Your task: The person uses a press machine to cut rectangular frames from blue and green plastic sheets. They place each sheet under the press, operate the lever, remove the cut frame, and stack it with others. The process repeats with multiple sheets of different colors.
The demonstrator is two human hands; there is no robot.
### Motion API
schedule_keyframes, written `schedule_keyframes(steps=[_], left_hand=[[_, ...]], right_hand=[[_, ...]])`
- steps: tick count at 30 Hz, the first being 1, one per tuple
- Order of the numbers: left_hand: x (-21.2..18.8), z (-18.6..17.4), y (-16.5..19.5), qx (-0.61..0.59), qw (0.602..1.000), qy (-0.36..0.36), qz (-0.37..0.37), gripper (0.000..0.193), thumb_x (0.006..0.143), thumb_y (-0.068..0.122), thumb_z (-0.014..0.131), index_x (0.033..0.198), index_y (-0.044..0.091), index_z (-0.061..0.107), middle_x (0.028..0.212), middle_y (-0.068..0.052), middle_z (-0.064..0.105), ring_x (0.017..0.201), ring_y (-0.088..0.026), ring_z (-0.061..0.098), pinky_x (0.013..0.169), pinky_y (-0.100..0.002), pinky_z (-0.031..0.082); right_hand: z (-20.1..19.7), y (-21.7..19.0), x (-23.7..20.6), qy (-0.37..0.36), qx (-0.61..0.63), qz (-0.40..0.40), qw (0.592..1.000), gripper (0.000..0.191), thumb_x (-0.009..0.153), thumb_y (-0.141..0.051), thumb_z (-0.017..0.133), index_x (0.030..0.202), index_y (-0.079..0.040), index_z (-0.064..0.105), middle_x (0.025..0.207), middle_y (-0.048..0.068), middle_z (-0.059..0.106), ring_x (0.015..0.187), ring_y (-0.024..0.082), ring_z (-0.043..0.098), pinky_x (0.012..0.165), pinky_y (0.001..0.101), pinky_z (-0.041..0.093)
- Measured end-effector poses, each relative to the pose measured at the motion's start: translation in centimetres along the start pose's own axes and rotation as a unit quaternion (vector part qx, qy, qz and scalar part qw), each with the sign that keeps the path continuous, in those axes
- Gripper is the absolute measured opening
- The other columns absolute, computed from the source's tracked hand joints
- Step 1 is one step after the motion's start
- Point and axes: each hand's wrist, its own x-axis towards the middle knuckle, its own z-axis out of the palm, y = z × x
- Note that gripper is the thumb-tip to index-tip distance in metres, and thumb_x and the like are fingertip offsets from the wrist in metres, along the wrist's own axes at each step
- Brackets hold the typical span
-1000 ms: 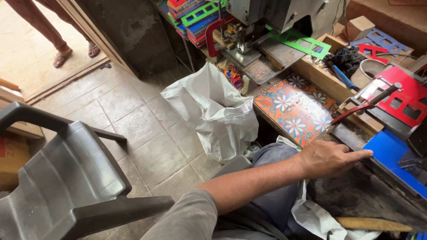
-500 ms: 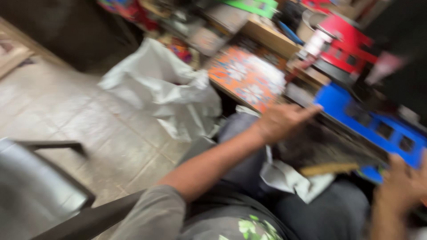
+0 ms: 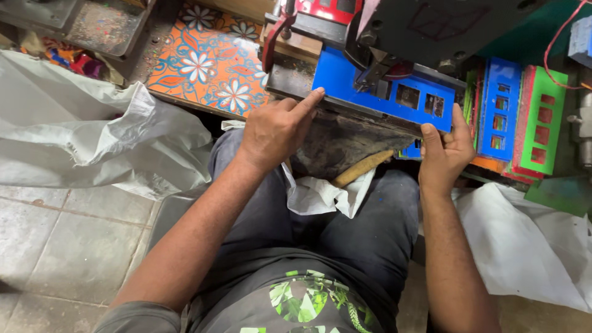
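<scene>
Under press [image 3: 431, 24]: blue panel [image 3: 345, 77]. Left hand [image 3: 274, 129] loosely curled, forefinger pressing panel's left edge. Right hand [image 3: 445, 145] pinching panel's right corner, thumb on top.

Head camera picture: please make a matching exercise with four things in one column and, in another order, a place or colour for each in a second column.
Things:
1. left hand
2. right hand
3. floral tile
4. white sack

Descriptions:
A. orange with blue and white flowers
B. lies crumpled on the floor, at the person's left
C. fingers on the right end of the blue plastic panel
D. index finger on the left edge of the blue plastic panel

Pairs: 1-D, 2-C, 3-A, 4-B
</scene>
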Motion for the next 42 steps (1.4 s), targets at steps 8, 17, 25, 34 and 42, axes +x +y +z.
schedule_keyframes(steps=[8, 17, 25, 34, 42], left_hand=[[-0.1, -0.1, 0.2, 0.011, 1.0, -0.002, -0.002, 0.039, 0.098, 0.018, 0.073, 0.137, 0.017, 0.069, 0.074, -0.006, 0.061, 0.065, -0.026, 0.064, 0.058, -0.042, 0.052], [-0.6, 0.0, 0.4, 0.02, 1.0, 0.003, -0.001, 0.04, 0.099, 0.019, 0.072, 0.139, 0.019, 0.068, 0.075, -0.005, 0.062, 0.065, -0.027, 0.063, 0.057, -0.041, 0.051], [-0.1, 0.1, 0.2, 0.005, 1.0, 0.002, 0.005, 0.041, 0.1, 0.019, 0.073, 0.14, 0.02, 0.065, 0.074, -0.006, 0.06, 0.064, -0.028, 0.062, 0.059, -0.043, 0.051], [-0.6, 0.5, 0.3, 0.004, 1.0, -0.002, 0.001, 0.045, 0.099, 0.017, 0.073, 0.143, 0.019, 0.065, 0.077, -0.006, 0.062, 0.064, -0.028, 0.063, 0.058, -0.043, 0.051], [-0.5, 0.9, 0.6, 0.0, 1.0, -0.012, 0.0, 0.047, 0.1, 0.018, 0.074, 0.146, 0.02, 0.064, 0.073, -0.006, 0.059, 0.061, -0.027, 0.06, 0.056, -0.042, 0.05]], right_hand=[[-0.1, 0.1, -0.1, 0.002, -0.003, 0.001, 1.0, 0.061, 0.103, 0.0, 0.075, 0.157, 0.006, 0.045, 0.117, 0.008, 0.073, 0.081, 0.004, 0.061, 0.057, 0.0189, 0.042], [-0.6, 0.2, -0.3, -0.004, -0.024, 0.0, 1.0, 0.061, 0.103, 0.0, 0.074, 0.157, 0.006, 0.045, 0.117, 0.007, 0.072, 0.077, 0.004, 0.058, 0.057, 0.0196, 0.042], [-0.4, -0.1, -0.1, -0.001, -0.005, 0.002, 1.0, 0.062, 0.102, -0.002, 0.073, 0.156, 0.006, 0.045, 0.115, 0.006, 0.073, 0.075, 0.003, 0.057, 0.057, 0.0188, 0.041], [-0.6, 0.4, -0.3, 0.003, -0.012, -0.012, 1.0, 0.062, 0.102, -0.004, 0.075, 0.155, 0.006, 0.045, 0.113, 0.006, 0.074, 0.076, 0.003, 0.058, 0.057, 0.0191, 0.042], [-1.0, 0.7, -0.1, 0.003, -0.01, -0.004, 1.0, 0.063, 0.101, -0.007, 0.076, 0.154, 0.006, 0.045, 0.115, 0.008, 0.073, 0.079, 0.003, 0.06, 0.057, 0.0185, 0.042]])
